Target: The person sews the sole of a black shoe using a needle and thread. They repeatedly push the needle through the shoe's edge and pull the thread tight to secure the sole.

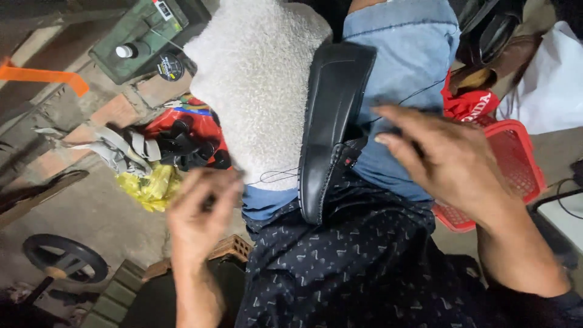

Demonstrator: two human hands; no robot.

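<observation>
Head view: looks straight down at a seated person's lap, both bare hands raised over a shoe.
Left hand point(203, 209): nearest the camera, blurred; thumb and fingertips pressed together, seemingly pinching a thin dark thread point(276, 177) that runs across the towel toward the shoe.
Right hand point(446, 161): hovers over the right thigh just beside the shoe, fingers loosely curled with the forefinger stretched out; whether it holds a needle I cannot tell.
Shoe point(331, 124): black leather loafer lying lengthwise between the knees, sole edge up, resting against the towel on one side and the jeans on the other.
Towel point(258, 91): pale, nubbly, draped over the left knee beneath the shoe.
Step in hand: looks like hand-stitching along the shoe's seam, with the thread being drawn taut.
Next move calls for: a steady pull on the thread without dragging the shoe off the lap, I judge.
Further off: red basket point(522, 164) at the right, yellow bag point(149, 185) and dark clutter on the concrete floor at the left.
</observation>
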